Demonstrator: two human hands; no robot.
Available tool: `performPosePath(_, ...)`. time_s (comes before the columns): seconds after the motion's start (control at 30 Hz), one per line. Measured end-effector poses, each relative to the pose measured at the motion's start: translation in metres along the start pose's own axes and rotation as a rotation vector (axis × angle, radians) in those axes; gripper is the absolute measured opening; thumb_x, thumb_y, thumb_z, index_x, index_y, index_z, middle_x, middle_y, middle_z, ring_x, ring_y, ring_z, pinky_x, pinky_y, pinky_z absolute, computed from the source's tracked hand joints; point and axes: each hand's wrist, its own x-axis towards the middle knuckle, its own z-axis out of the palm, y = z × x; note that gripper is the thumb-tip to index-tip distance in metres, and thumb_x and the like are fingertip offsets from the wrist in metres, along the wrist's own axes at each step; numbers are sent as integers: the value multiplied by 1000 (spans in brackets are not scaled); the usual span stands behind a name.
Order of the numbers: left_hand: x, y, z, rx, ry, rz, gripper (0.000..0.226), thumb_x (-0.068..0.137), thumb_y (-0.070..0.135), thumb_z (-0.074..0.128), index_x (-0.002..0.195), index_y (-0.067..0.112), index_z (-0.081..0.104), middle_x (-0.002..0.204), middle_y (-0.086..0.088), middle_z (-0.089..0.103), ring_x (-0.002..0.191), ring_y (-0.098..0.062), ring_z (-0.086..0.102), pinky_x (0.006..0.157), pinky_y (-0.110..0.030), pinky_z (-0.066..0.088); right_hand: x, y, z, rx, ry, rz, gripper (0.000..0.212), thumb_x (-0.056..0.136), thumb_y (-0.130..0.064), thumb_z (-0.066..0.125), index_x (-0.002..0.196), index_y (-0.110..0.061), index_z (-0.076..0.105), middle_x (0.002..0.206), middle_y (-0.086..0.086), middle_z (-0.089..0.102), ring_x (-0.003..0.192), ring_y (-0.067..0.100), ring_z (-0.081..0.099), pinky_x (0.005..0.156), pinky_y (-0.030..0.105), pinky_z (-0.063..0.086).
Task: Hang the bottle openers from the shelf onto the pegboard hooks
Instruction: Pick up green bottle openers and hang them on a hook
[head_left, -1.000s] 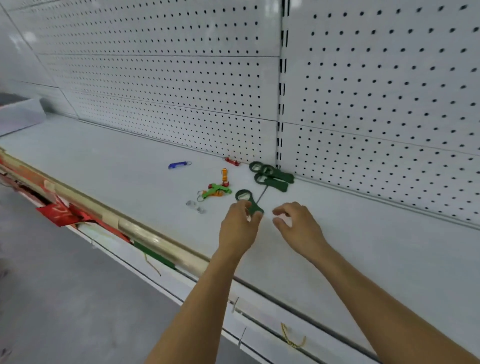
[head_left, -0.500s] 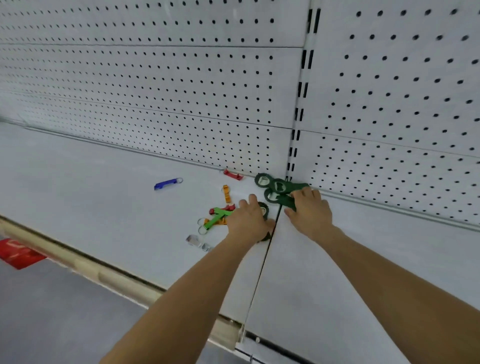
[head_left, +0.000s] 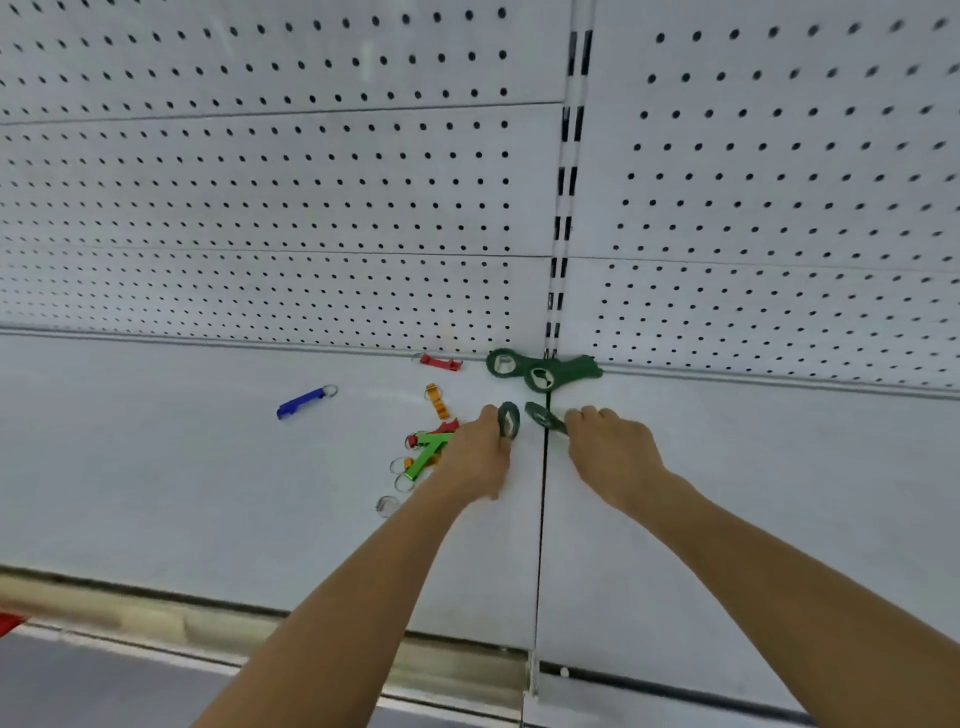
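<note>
- the left hand (head_left: 475, 457) is holding a dark green opener (head_left: 508, 420) with its fingers curled round the handle. the ring end is sticking up past the fingers, pointing toward the pegboard (head_left: 311, 182).
- the right hand (head_left: 613, 452) is gripping a second dark green opener (head_left: 544, 419) the same way. its ring end is poking out to the left, toward the other hand, and the long part is lying slanted, running down and right into the fingers.
- the two ring ends are sitting just beside each other, right over the dark seam in the shelf (head_left: 208, 493). they look close but not touching.
- both openers are looking a little lifted off the shelf, but i cannot tell that for sure.
- two more green openers (head_left: 540, 368) are lying flat at the back of the shelf, touching the bottom of the wall, just past both hands. their long parts are running left to right.
- a pile of small openers (head_left: 431, 447) in green, red and orange is lying just left of the left hand. a blue opener (head_left: 301, 402) is lying well apart on the left, and a red opener (head_left: 440, 361) is lying by the back wall.
- both arms are reaching forward, nearly straight, with the backs of the hands facing up.
- i am not seeing any hooks on the wall here, so i am guessing the hands need to go up and look for one, ring end first.
</note>
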Motion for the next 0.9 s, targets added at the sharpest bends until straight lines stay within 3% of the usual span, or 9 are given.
performPosePath(0.1, -23, -6, 11, -390, 8, 17, 9, 101, 13, 41, 106, 9, 48, 95, -13, 67, 60, -19, 64, 59, -33, 58, -23, 0, 2, 349, -132, 138, 15, 100, -22, 36, 98, -13, 49, 90, 3, 56, 74, 21, 51, 59, 31, 37)
performPosePath(0.2, -47, -3, 21, -598, -14, 54, 10, 100, 13, 45, 105, 9, 52, 92, -8, 72, 64, -20, 68, 63, -32, 55, -45, 5, -8, 817, -150, 285, 16, 97, -18, 40, 86, -9, 48, 83, 8, 64, 71, 26, 60, 58, 33, 47)
performPosePath(0.27, -60, 4, 27, -674, -16, 60, 11, 99, 12, 46, 106, 10, 54, 92, -7, 73, 67, -19, 69, 63, -30, 53, -65, 11, -18, 1034, -134, 339, 17, 96, -13, 40, 83, -12, 49, 79, 8, 68, 66, 20, 62, 50, 22, 44)
performPosePath(0.37, -79, 25, 39, -739, -17, 91, 11, 99, 9, 47, 105, 11, 56, 91, -7, 74, 68, -17, 67, 63, -30, 51, -101, 22, -34, 1112, -53, 371, 20, 97, -10, 39, 80, -15, 49, 74, 5, 67, 59, 15, 60, 43, 10, 37)
performPosePath(0.57, -133, 86, 84, -716, -14, 164, 16, 98, 8, 47, 107, 14, 58, 90, -2, 75, 76, -16, 70, 73, -32, 56, -186, 65, -47, 1219, 55, 448, 14, 96, -9, 43, 89, -4, 54, 75, 13, 69, 58, 17, 58, 43, 12, 38)
performPosePath(0.77, -204, 151, 159, -758, -34, 189, 16, 100, 11, 45, 111, 13, 56, 96, -4, 74, 81, -20, 71, 72, -31, 59, -295, 127, -55, 1261, 103, 536, 7, 96, -12, 45, 93, -10, 51, 77, 14, 69, 58, 16, 58, 44, 14, 39)
performPosePath(0.9, -249, 194, 214, -782, -77, 228, 16, 100, 10, 45, 112, 11, 55, 98, -7, 73, 80, -20, 69, 73, -33, 57, -368, 170, -58, 1271, 149, 563, 6, 95, -12, 45, 95, -11, 51, 76, 12, 70, 61, 17, 60, 51, 24, 41)
